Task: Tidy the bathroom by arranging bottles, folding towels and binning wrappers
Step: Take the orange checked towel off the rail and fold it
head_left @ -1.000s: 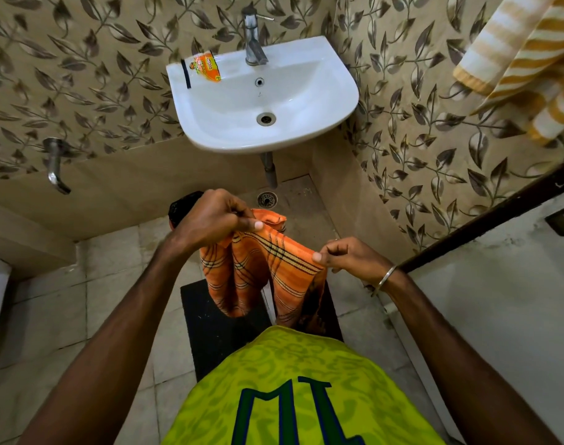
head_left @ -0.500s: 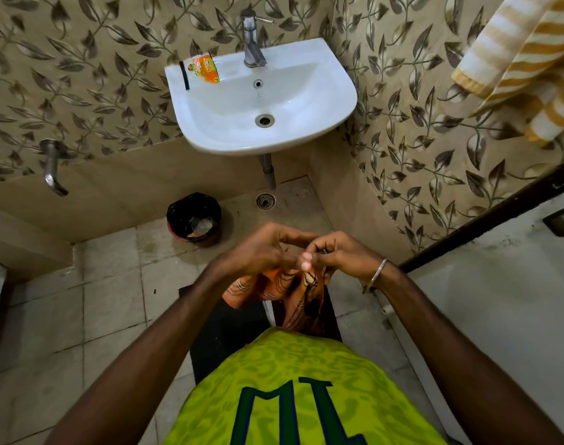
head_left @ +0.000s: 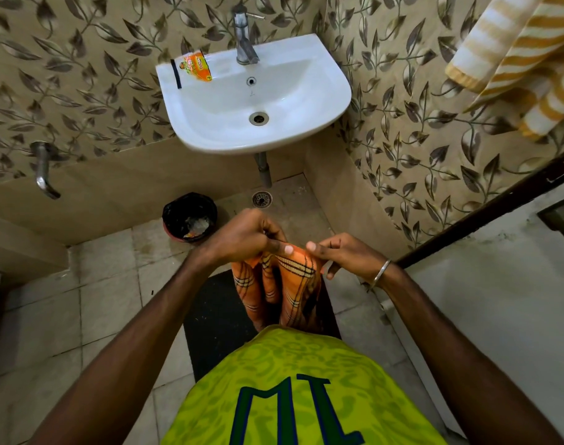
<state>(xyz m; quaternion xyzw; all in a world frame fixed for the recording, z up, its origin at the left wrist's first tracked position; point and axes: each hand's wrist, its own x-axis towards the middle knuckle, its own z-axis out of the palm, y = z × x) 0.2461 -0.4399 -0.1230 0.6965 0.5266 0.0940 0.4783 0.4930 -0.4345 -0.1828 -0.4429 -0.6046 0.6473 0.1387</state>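
Note:
An orange towel (head_left: pixel 287 287) with dark stripes hangs folded in front of my body, over a black floor mat (head_left: pixel 216 313). My left hand (head_left: pixel 245 236) pinches its top edge on the left, and my right hand (head_left: pixel 341 252) pinches the top edge on the right. The two hands are a short gap apart. An orange wrapper (head_left: pixel 195 67) lies on the left rim of the white sink (head_left: pixel 332 88), beside a thin black strip (head_left: pixel 176 73). A black-lined bin (head_left: pixel 177 213) holding some wrappers stands on the floor below the sink's left side.
A yellow and white striped towel (head_left: pixel 518 49) hangs at the upper right. A tap (head_left: pixel 243 36) rises behind the sink and a wall spout (head_left: pixel 43 168) sticks out at the left. A floor drain (head_left: pixel 261 199) lies under the sink. A dark door frame (head_left: pixel 486 203) runs along the right.
My hands came together from a wide spread, folding the orange towel in half, then drew slightly apart again along its top edge. The bin, hidden earlier by my left hand, now shows.

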